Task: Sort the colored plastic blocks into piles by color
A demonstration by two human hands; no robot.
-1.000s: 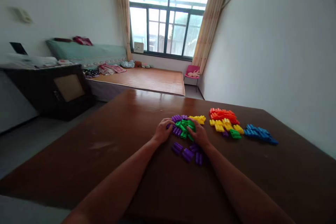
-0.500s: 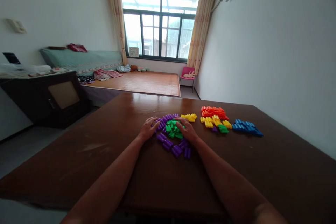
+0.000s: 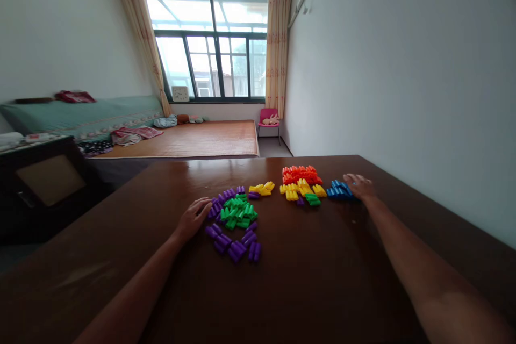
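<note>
On the brown table, my left hand rests with fingers stretched out, at the left edge of a loose ring of purple plastic blocks. Inside this ring lies a heap of green plastic blocks. Far to the right, my right hand lies open against the right end of a pile of blue plastic blocks, covering part of it. Between the hands are a few yellow blocks and an orange-red pile, with more yellow blocks in front of it.
A small green group and a single purple piece lie before the orange-red pile. Beyond the table stand a bed, a pink chair and a dark cabinet. A white wall runs along the right.
My right hand has left the green and purple blocks and moved right to the blue pile. My left hand stays by the purple ring. The view has turned right.
</note>
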